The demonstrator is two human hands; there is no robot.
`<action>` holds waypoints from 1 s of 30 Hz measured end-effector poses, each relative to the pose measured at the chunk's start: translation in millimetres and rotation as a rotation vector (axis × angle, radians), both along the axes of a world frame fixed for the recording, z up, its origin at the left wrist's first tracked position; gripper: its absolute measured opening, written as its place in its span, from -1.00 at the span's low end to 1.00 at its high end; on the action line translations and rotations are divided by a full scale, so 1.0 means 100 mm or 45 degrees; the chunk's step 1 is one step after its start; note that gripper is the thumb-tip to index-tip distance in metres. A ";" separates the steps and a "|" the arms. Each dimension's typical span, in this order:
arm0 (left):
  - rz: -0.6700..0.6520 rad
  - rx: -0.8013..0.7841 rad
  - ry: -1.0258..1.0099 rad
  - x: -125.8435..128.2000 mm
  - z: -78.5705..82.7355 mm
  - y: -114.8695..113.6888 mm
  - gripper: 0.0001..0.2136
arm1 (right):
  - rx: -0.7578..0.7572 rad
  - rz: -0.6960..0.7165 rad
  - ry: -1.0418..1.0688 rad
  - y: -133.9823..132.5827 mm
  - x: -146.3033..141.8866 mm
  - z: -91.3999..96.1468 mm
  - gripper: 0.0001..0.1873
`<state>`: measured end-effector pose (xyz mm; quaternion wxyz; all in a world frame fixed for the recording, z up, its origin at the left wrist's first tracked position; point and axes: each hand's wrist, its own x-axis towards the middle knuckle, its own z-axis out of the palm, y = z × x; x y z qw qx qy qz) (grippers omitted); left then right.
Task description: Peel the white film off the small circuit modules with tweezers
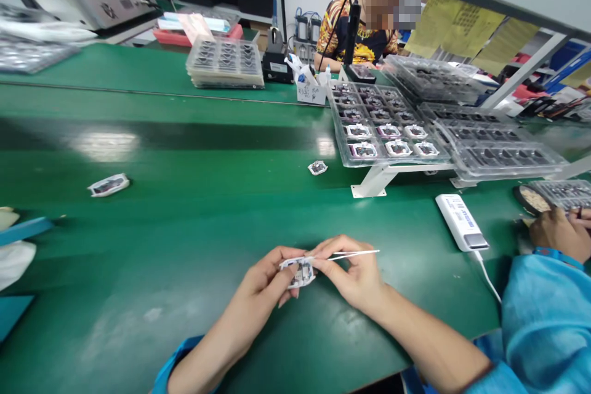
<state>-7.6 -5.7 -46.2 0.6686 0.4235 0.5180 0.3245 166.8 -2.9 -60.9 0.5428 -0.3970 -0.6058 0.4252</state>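
My left hand [265, 283] is closed around a small white-framed electronic part [303, 273], thumb on its face, above the green bench. Pinched in my right hand [353, 274] is a pair of white tweezers [355, 253]; their rear ends stick out to the right. The tips reach the upper right edge of the part, where my fingers hide them. Two similar white-framed parts lie loose on the bench, one near part [317, 167] beyond my hands and another part [109, 185] to the left.
A clear tray [344, 157] of similar parts rests on a white metal stand [376, 181]. More trays [512, 163] stand to its right. A white device [462, 221] with a cable lies before them. At right are a co-worker's hands [561, 234]; another person [360, 24] sits opposite.
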 end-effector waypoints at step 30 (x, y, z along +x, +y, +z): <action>-0.064 0.758 0.963 -0.64 -0.35 1.24 -0.50 | 0.153 -0.176 -0.048 0.00 -0.01 0.04 -0.91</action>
